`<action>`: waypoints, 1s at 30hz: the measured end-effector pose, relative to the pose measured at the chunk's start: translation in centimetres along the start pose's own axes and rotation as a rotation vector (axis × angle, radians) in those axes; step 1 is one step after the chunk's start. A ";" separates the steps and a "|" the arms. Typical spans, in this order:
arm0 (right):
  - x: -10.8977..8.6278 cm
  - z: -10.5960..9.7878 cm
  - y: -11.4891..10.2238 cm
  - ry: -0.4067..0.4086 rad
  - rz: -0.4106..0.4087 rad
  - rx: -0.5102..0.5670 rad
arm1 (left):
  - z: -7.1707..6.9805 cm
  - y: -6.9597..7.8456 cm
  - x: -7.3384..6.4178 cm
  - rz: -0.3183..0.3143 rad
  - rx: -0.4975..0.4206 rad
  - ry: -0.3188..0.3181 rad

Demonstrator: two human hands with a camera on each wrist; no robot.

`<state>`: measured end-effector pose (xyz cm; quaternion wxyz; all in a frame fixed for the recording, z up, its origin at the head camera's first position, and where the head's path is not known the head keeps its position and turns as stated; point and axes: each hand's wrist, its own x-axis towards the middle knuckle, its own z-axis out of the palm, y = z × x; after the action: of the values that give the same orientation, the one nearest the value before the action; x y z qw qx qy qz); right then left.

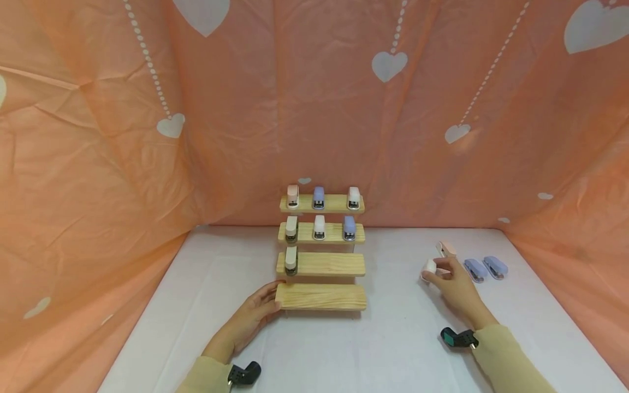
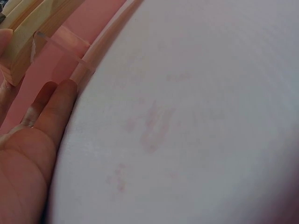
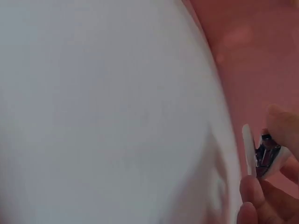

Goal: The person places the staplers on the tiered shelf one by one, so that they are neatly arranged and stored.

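My right hand (image 1: 454, 286) pinches a white mini stapler (image 1: 429, 267) between thumb and fingers over the right side of the table. In the right wrist view the stapler (image 3: 267, 156) shows its dark metal inside. At the lowest step of a wooden tiered stand (image 1: 321, 297), my left hand (image 1: 253, 314) grips the left end, thumb (image 2: 4, 41) on one side of the board and a finger on the other. Three mini staplers stand on the top step, pink, purple (image 1: 318, 197) and white. The second step bears a cream, a white and a purple one; the third, one cream stapler (image 1: 291, 261) at its left.
Beyond my right hand lie a pink stapler (image 1: 447, 249) and two purple staplers (image 1: 475, 270) on the white tablecloth (image 1: 393, 344). A peach curtain (image 1: 319, 109) with white hearts hangs behind and along both sides. The stand has clear plastic supports (image 2: 63, 49).
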<state>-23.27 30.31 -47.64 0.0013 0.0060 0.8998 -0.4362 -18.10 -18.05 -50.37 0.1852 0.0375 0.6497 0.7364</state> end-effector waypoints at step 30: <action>-2.5 6.6 -12.3 0.067 -0.415 0.057 | 0.2 0.2 -0.1 -0.003 0.012 0.012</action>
<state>-20.93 17.45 -42.05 -0.1188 -0.1649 0.8687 -0.4518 -17.98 -17.96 -50.13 0.1820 0.0334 0.6551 0.7325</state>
